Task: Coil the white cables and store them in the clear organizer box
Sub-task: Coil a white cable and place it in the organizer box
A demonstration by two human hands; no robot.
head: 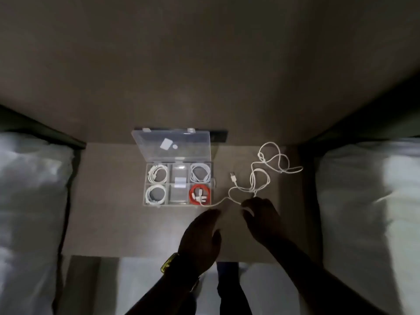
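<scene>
The clear organizer box (212,178) lies at the middle of the table with its lid (172,144) up. Three of its compartments hold coiled white cables (157,174), and the near right one holds a red cable (200,194). A loose white cable (261,176) sprawls tangled to the right of the box, its USB plug (233,176) pointing away from me. One strand runs toward me and to the left. My right hand (261,218) curls its fingertips onto that strand. My left hand (202,237) is flat, thumb spread, fingertips at the strand's end beside the box's near right corner.
The brown table (109,201) stands between two beds with white pillows (29,201), (368,201). A dark flat object (219,135) sits behind the box against the wall. A yellow watch (169,262) is on my left wrist. The two middle compartments (178,193) of the box hold no cable.
</scene>
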